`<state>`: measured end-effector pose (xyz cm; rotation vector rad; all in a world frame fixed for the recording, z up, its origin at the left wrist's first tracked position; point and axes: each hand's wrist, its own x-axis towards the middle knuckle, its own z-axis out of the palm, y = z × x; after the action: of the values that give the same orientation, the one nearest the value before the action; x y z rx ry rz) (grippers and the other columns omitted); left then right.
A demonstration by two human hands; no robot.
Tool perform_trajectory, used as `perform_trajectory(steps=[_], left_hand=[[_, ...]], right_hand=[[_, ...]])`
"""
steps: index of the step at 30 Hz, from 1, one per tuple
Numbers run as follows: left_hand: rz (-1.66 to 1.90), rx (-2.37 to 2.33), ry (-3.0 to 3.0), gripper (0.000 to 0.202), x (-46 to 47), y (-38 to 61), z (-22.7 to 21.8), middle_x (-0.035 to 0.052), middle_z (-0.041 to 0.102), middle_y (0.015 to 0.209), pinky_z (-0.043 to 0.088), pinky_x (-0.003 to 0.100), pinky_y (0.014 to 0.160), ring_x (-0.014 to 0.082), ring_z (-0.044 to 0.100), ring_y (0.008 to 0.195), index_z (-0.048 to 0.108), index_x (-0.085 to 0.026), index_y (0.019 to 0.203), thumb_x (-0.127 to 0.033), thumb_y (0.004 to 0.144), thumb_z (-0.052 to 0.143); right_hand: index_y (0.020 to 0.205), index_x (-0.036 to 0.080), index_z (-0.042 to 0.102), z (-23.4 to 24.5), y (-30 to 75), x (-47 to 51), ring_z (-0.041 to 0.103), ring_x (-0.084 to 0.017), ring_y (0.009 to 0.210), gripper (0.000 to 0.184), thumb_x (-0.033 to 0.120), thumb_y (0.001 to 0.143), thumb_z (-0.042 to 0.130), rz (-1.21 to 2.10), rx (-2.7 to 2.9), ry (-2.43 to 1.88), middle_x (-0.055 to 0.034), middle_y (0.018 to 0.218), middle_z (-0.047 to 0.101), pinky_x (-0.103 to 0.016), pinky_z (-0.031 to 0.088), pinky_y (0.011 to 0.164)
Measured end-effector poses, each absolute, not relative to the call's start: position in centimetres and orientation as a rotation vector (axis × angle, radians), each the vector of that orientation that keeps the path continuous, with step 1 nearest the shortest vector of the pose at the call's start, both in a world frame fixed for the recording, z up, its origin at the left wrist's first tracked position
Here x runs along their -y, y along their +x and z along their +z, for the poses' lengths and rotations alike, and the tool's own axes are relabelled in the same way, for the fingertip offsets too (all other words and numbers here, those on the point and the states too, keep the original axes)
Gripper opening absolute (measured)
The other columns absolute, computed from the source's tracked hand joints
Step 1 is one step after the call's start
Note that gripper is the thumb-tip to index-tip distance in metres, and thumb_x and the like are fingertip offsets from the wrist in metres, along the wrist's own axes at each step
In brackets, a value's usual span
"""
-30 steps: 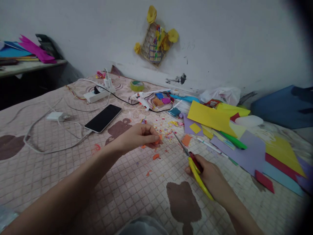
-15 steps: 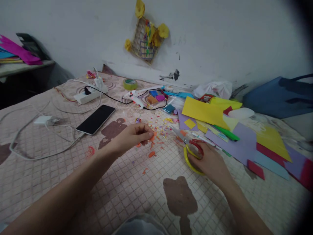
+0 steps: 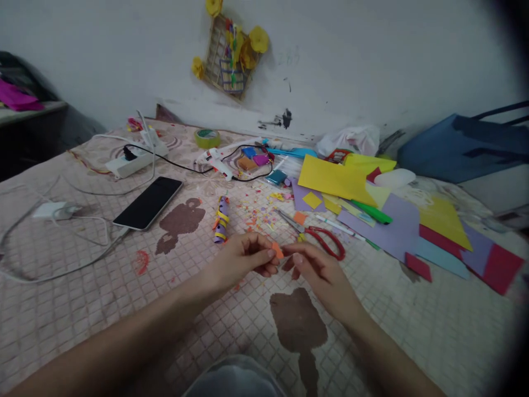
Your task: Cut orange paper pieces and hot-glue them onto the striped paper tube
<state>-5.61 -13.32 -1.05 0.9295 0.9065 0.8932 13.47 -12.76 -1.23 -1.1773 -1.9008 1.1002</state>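
My left hand (image 3: 248, 256) pinches a small piece of orange paper (image 3: 278, 251) between thumb and fingertips, above the table's middle. My right hand (image 3: 324, 275) is close by on the right, its fingers apart and their tips beside the piece; whether they touch it I cannot tell. Just beyond the right hand lie scissors (image 3: 296, 225) with a red handle loop, their other loop largely hidden. A small purple roll (image 3: 222, 223) with yellow and orange strips lies beyond my left hand. Tiny coloured scraps (image 3: 260, 212) are scattered between the roll and the scissors.
At left lie a phone (image 3: 149, 203), a white charger (image 3: 55, 210) and a power strip (image 3: 136, 160) with cables. Toward the back are green tape (image 3: 206, 138) and a glue gun (image 3: 219, 164). Yellow sheets (image 3: 334, 179) and purple sheets (image 3: 397, 231) overlap at right, with a blue bag (image 3: 463, 149) behind.
My right hand has let go of the scissors, which now lie on the table, and has moved left toward the orange piece. My left hand has come nearer, uncovering the purple roll.
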Motion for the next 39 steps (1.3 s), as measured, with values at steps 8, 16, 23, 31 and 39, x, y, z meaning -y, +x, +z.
perform_trajectory(steps=[8, 16, 23, 31, 39], left_hand=[[0.889, -0.96, 1.095, 0.021, 13.7, -5.0, -1.8, 0.0009, 0.062, 0.065, 0.047, 0.024, 0.059, 0.01, 0.058, 0.059, 0.055, -0.012, 0.079, -0.031, 0.076, 0.064], [0.953, -0.969, 1.156, 0.023, 13.6, -4.9, -2.4, 0.002, 0.06, 0.074, 0.047, 0.024, 0.063, 0.0112, 0.057, 0.066, 0.057, -0.013, 0.081, -0.031, 0.072, 0.068], [0.929, -0.997, 1.133, 0.022, 13.5, -5.0, -2.5, 0.0015, 0.061, 0.07, 0.047, 0.025, 0.063, 0.0114, 0.058, 0.064, 0.058, -0.013, 0.079, -0.031, 0.072, 0.068], [0.867, -0.892, 1.036, 0.016, 13.3, -5.2, -2.1, 0.002, 0.062, 0.07, 0.045, 0.023, 0.063, 0.0091, 0.056, 0.063, 0.058, -0.011, 0.078, -0.025, 0.074, 0.066], [0.844, -0.895, 0.992, 0.018, 13.2, -5.3, -1.9, 0.0009, 0.062, 0.071, 0.044, 0.022, 0.061, 0.008, 0.055, 0.061, 0.059, -0.012, 0.08, -0.024, 0.071, 0.069]], right_hand=[[0.083, 0.019, 0.062, -1.7, 12.2, 13.3, 0.057, -0.014, 0.064, 0.012, 0.024, 0.085, 0.052, 1.063, 1.869, -1.215, -0.0012, 0.072, 0.062, -0.024, 0.045, 0.056], [0.075, 0.02, 0.058, -2.0, 12.1, 13.6, 0.054, -0.014, 0.065, 0.011, 0.016, 0.082, 0.052, 0.622, 2.04, -1.162, -0.0012, 0.072, 0.06, -0.025, 0.043, 0.059], [0.071, 0.02, 0.058, -2.0, 12.1, 13.6, 0.053, -0.013, 0.063, 0.01, 0.02, 0.081, 0.057, 0.665, 2.014, -1.187, 0.0001, 0.069, 0.059, -0.025, 0.041, 0.059], [0.073, 0.017, 0.057, -2.3, 12.5, 13.1, 0.047, -0.008, 0.047, 0.026, 0.041, 0.083, 0.056, 1.609, 1.447, -1.18, 0.0039, 0.056, 0.052, -0.019, 0.038, 0.043], [0.071, 0.016, 0.055, -2.4, 12.3, 13.1, 0.049, -0.007, 0.048, 0.028, 0.042, 0.082, 0.057, 1.822, 1.22, -1.127, 0.0033, 0.06, 0.053, -0.016, 0.036, 0.039]])
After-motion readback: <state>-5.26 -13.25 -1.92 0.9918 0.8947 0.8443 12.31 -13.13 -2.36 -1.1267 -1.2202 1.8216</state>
